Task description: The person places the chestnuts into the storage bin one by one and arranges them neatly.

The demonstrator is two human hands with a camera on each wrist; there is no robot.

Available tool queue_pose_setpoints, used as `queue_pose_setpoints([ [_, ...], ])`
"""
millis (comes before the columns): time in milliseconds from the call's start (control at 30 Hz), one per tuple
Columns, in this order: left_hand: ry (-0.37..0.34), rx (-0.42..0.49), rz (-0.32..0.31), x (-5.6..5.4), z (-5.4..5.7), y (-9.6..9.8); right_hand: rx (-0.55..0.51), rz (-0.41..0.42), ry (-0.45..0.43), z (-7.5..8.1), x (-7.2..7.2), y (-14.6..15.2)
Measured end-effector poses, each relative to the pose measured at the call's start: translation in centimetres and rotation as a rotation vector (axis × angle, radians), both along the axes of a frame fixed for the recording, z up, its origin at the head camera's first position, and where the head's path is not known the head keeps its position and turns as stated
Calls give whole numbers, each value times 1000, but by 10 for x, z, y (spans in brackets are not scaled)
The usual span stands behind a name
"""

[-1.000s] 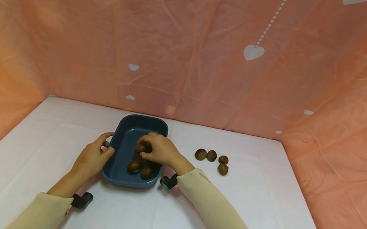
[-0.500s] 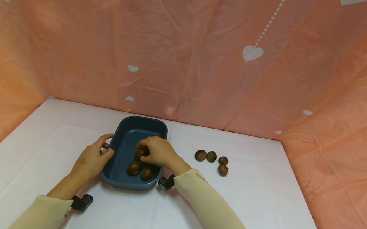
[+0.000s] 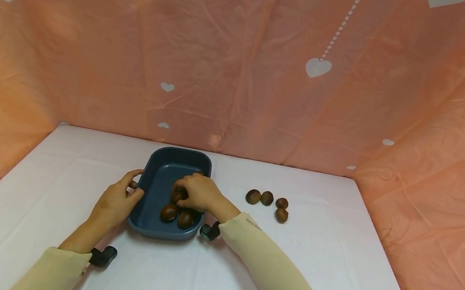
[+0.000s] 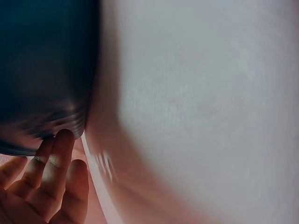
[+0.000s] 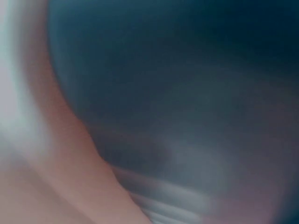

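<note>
A dark blue rectangular dish with rounded corners (image 3: 154,228) stands on the white table. Inside it, my right hand (image 3: 200,193) curls its fingers and thumb round a brown chestnut (image 3: 179,195). Two more chestnuts lie just nearer in the dish: one on the left (image 3: 169,213), one on the right (image 3: 186,219). The right hand hides part of the dish's right side. My left hand (image 3: 114,200) rests against the dish's left wall. In the left wrist view its fingers (image 4: 56,163) are extended, with tips at the outer wall. The right wrist view is blurred and shows mostly the dish wall (image 5: 140,93).
Several chestnuts lie on the table right of the dish: a pair side by side (image 3: 253,196) and another pair, one behind the other (image 3: 281,215). White cloth (image 3: 324,257) covers the table. An orange curtain with hearts (image 3: 240,91) hangs behind and at both sides.
My right hand has shifted slightly nearer and lower in the dish with the chestnut. The left hand stays at the dish's wall. The other chestnuts have not moved.
</note>
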State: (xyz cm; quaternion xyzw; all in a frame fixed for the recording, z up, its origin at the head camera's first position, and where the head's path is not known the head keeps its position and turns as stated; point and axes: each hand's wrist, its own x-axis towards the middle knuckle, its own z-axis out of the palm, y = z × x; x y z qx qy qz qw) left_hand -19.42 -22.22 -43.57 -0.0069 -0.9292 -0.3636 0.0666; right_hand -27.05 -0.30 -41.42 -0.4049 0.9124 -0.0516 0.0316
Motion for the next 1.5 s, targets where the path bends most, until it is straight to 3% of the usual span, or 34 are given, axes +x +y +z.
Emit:
queue_pose_setpoints([
  [933,12,-3,-4,1,0,1,13,28,33,-1,2,1],
  [1300,12,-1,0,1,-2,1,-283,109,36,3,7,20],
  [1500,2,-4,-3,1,-1,1,-411,83,-40,14,16,42],
])
